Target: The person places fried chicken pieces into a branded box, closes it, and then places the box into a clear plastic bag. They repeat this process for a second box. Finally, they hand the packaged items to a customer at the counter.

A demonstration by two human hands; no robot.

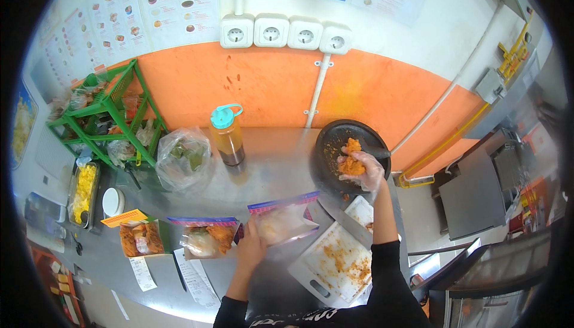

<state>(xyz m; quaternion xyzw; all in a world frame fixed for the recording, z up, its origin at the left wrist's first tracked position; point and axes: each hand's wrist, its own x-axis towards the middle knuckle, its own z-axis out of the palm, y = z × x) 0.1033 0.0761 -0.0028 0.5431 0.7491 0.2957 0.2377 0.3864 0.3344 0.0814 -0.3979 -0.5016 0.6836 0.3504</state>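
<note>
Orange paint covers the low wall (263, 77) behind the black bowl (326, 148). Under the bowl is a big, shiny steel table (281, 172). Far to the left of the bowl stands a green rack (119, 89) full of little bags. Just in front of the bowl lies a white board (311, 265), messy with orange crumbs, and a knife (350, 225) lies over it. A see-through bag of green leaves (185, 157) sits well left of the bowl. Nearer on that side is a tall bottle (227, 139) with a blue lid.

In front and to the left of the bowl lies a clear bag with a purple edge (281, 223). More to the left come a filled food bag (206, 241) and a box of fried food (142, 238). The left hand (251, 247) is at the clear bag's left side; I cannot tell if its fingers pinch it. The right hand (363, 171), in a see-through glove, is over the bowl. Its fingers curl around crumbly orange fried food (351, 165).
</note>
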